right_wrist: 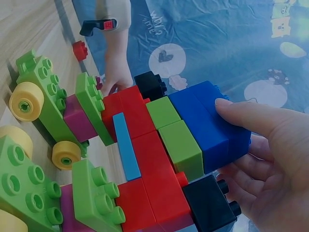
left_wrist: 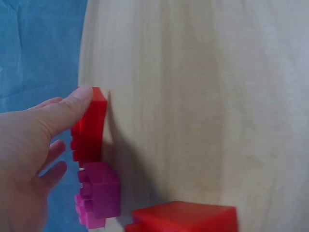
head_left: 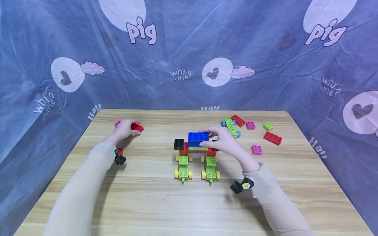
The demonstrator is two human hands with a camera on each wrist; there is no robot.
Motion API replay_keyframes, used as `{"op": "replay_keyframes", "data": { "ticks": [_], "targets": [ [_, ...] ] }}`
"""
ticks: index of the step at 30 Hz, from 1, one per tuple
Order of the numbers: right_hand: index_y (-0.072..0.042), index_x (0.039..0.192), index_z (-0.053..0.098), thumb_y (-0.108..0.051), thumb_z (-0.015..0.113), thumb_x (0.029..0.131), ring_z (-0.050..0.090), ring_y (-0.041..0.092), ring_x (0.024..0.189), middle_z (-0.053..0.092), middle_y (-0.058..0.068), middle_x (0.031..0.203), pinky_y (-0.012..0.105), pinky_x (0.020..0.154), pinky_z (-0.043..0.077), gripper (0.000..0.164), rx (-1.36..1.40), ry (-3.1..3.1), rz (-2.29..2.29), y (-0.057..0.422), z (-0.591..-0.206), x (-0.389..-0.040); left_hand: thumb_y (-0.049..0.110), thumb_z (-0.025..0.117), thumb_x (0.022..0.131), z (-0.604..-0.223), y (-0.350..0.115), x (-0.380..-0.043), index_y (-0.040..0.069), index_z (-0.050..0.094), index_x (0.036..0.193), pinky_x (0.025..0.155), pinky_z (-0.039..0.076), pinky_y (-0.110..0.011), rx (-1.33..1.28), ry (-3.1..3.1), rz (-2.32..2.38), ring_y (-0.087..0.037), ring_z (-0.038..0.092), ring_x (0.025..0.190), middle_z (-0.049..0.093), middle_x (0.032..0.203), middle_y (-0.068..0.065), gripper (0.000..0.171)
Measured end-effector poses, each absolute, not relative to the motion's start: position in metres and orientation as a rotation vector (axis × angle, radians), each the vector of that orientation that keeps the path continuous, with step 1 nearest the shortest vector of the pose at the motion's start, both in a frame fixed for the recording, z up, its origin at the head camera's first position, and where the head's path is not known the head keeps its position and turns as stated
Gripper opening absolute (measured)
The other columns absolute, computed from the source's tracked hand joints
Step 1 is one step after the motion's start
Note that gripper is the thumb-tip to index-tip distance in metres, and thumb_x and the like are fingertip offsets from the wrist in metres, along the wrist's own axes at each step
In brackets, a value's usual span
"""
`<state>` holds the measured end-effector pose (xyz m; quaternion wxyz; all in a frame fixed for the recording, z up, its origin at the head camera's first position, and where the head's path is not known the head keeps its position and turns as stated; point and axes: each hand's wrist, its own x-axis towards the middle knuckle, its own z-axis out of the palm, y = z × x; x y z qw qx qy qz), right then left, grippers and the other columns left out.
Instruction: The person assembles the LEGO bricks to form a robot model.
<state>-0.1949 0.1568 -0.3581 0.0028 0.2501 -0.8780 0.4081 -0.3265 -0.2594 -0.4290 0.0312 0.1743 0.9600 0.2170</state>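
Observation:
My left hand [head_left: 125, 127] pinches a red brick [head_left: 137, 127] at the far left of the table. In the left wrist view the thumb lies on one end of that brick, beside pink bricks [left_wrist: 104, 191]. My right hand [head_left: 222, 140] grips the blue bricks [head_left: 198, 137] on top of a wheeled brick build, with the thumb on one face and fingers on the other. Under the blue sit lime bricks [right_wrist: 181, 150], then red bricks [right_wrist: 154, 169] with black bricks [right_wrist: 210, 205] at both ends. Two green wheeled bases [head_left: 183, 168] with yellow wheels carry it.
Another red brick [left_wrist: 188, 217] lies near my left hand. On the right stand a green base with blue wheels [head_left: 231, 127], red bricks [head_left: 272, 138], pink bricks [head_left: 256, 149] and a lime brick [head_left: 268, 126]. Patterned blue cloth [head_left: 183, 42] hangs behind the wooden table [head_left: 147, 206].

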Motion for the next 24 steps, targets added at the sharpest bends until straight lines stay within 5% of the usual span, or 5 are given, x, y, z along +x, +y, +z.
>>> {"op": "replay_keyframes", "data": {
  "ticks": [7, 24],
  "targets": [
    [-0.008, 0.123, 0.065, -0.023, 0.077, 0.082, 0.063, 0.027, 0.102, 0.066, 0.011, 0.122, 0.044, 0.087, 0.053, 0.045, 0.773, -2.76, 1.278, 0.1565, -0.3578, -0.1945, -0.006, 0.071, 0.078, -0.4241, -0.2612, -0.3289, -0.005, 0.055, 0.13, 0.095, 0.045, -0.051, 0.616, 2.881, 0.639, -0.042, 0.053, 0.114, 0.055, 0.129, -0.029, 0.054],
    [-0.006, 0.123, 0.065, -0.022, 0.076, 0.083, 0.062, 0.027, 0.104, 0.066, 0.011, 0.122, 0.044, 0.089, 0.052, 0.045, 0.802, -2.739, 1.297, 0.1572, -0.3597, -0.1953, -0.005, 0.067, 0.082, -0.426, -0.261, -0.3362, -0.007, 0.055, 0.128, 0.096, 0.042, -0.054, 0.63, 2.821, 0.622, -0.045, 0.051, 0.114, 0.054, 0.128, -0.031, 0.048]
  ]
}}
